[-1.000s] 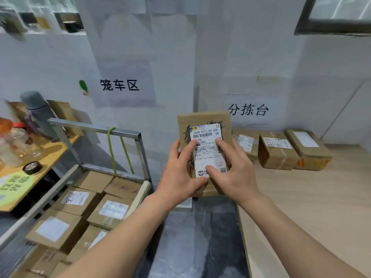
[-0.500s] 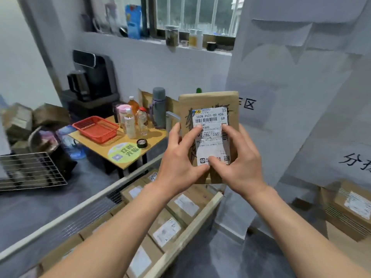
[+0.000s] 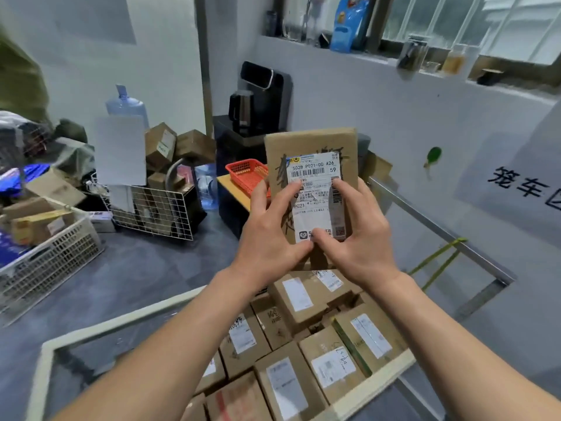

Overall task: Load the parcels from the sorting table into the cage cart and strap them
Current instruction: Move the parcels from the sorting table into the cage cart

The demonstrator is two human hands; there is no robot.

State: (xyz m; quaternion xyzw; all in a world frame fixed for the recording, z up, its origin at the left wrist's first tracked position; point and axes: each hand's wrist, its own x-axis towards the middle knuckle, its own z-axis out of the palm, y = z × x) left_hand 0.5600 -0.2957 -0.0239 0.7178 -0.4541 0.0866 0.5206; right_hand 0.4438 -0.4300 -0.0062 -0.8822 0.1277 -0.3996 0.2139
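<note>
- A parcel (image 3: pixel 309 144) is held upright between the hands, with the left hand (image 3: pixel 270 241) at its left edge and the right hand (image 3: pixel 361 238) at its right, above the cage cart (image 3: pixel 121 319).
- Loaded parcels (image 3: pixel 299 299) are packed side by side in the cart, against its near edge.
- A strap (image 3: pixel 440 252) is hung from the cart's right rail.
- A basket (image 3: pixel 246 173) is set at the left edge of a tabletop (image 3: pixel 226 181), behind the held parcel.
</note>
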